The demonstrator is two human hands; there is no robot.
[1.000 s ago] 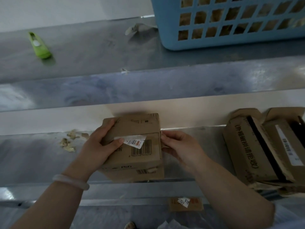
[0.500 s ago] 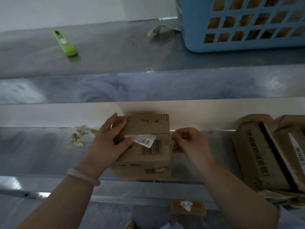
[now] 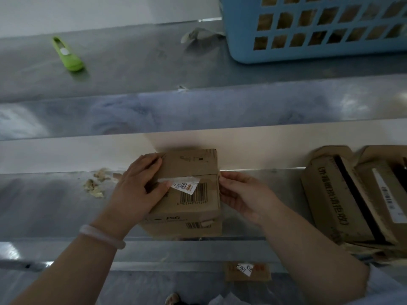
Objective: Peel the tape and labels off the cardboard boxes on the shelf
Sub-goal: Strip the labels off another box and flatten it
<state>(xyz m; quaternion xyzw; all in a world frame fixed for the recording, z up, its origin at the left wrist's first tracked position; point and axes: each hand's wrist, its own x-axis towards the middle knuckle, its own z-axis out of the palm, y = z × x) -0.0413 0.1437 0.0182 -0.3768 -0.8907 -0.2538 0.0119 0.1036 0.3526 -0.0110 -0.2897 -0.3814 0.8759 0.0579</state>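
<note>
left hand [image 3: 141, 186]: I am watching it lying flat over the cardboard box [image 3: 189, 208], fingers straight across the top, thumb pressing down one end of the label [image 3: 186, 186].
right hand [image 3: 240, 192]: it is curling against the opposite side of the box, with index tip and thumb touching the edge by the flap seam; I cannot tell whether it is pinching anything.
cardboard box: it is sitting on the shelf [image 3: 48, 205] between the two hands, printed barcode facing up.
label: it is lying slantwise from the left thumb toward the right hand, overlapping the barcode.
other boxes [image 3: 343, 194]: they are lying beyond the right hand, well apart.
scraps [image 3: 94, 186]: they are lying just outside the left hand.
upper shelf [image 3: 132, 69]: it is carrying a green cutter [image 3: 68, 55] above the left hand and a blue basket [image 3: 286, 55] above the right hand.
</note>
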